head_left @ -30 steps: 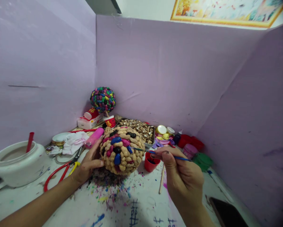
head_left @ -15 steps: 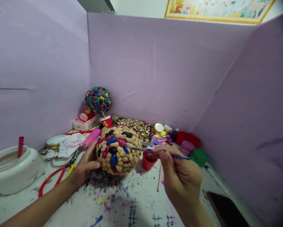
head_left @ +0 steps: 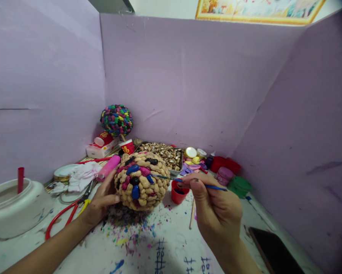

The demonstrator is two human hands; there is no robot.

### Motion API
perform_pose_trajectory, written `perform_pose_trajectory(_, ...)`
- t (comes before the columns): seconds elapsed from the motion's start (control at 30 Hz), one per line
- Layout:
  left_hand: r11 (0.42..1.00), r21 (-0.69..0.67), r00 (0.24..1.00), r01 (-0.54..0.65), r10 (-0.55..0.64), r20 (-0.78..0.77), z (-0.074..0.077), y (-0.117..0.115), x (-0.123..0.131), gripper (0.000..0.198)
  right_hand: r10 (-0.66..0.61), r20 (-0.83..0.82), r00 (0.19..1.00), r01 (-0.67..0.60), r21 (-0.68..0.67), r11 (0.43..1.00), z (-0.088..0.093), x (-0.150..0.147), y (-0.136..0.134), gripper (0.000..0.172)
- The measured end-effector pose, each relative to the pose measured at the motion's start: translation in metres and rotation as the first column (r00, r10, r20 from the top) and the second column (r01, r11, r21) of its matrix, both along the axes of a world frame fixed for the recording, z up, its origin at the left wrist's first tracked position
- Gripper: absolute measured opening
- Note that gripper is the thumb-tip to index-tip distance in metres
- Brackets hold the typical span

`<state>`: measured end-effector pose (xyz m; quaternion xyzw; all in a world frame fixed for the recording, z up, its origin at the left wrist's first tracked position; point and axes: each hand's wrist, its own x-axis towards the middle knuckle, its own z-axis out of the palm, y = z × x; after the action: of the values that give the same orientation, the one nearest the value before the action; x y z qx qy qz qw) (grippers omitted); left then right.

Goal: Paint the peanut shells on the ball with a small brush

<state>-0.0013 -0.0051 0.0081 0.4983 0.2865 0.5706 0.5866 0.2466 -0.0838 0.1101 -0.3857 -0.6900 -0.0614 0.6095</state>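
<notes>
Head view: the right hand [head_left: 218, 203] pinches a blue paintbrush [head_left: 167, 177], its long axis running left from that grip to the peanut-covered ball [head_left: 145, 186], cupped by the nearer left hand [head_left: 101, 201].

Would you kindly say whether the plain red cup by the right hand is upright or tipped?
Upright: the plain tapered red cup stands mouth upward, its dark contents visible inside.

The place is shown to be a craft workspace by the paint-spattered table [head_left: 143, 247] below the left hand [head_left: 102, 202], the paintbrush [head_left: 168, 177] in the right hand [head_left: 216, 205] and the red cup [head_left: 177, 198] beside it.
</notes>
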Motion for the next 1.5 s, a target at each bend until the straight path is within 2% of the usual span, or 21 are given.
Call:
perform_pose_trajectory(0.33, 1.0, 0.012, 1.0, -0.009, 0.009, -0.002, 0.002, -0.002, 0.002, 0.089, -0.092, 0.042, 0.995, 0.092, 0.01, 0.996, 0.007, 0.007, -0.005, 0.019)
perform_pose_trajectory(0.43, 1.0, 0.01, 1.0, -0.009, 0.009, -0.004, 0.002, -0.003, 0.002, 0.089, -0.074, -0.003, 0.997, 0.074, 0.011, 0.997, 0.007, 0.006, -0.005, 0.017)
perform_pose_trajectory(0.67, 1.0, 0.0, 1.0, 0.0, 0.0, 0.002, 0.003, -0.003, 0.003, 0.09, 0.025, 0.006, 1.0, -0.025, -0.001, 1.0, 0.003, -0.003, -0.002, 0.018)
perform_pose_trajectory(0.9, 0.999, -0.029, 1.0, -0.019, 0.019, 0.005, 0.0, -0.002, 0.002, 0.092, -0.055, 0.02, 0.998, 0.055, 0.023, 0.998, 0.007, 0.006, -0.003, 0.017)
perform_pose_trajectory(1.2, 0.999, -0.009, 0.999, -0.043, 0.043, -0.032, 0.009, -0.006, 0.006, 0.088, 0.014, 0.003, 1.0, -0.014, -0.004, 1.0, 0.004, 0.001, -0.001, 0.016)
perform_pose_trajectory(1.4, 0.999, -0.015, 0.998, -0.051, 0.051, -0.031, 0.004, -0.004, 0.004, 0.087, -0.069, 0.026, 0.997, 0.068, 0.013, 0.998, 0.007, 0.007, -0.003, 0.02)
perform_pose_trajectory(1.5, 0.999, -0.005, 0.998, -0.049, 0.049, -0.029, 0.005, -0.004, 0.004, 0.086, -0.061, 0.005, 0.998, 0.06, 0.028, 0.998, 0.007, 0.006, -0.003, 0.017)
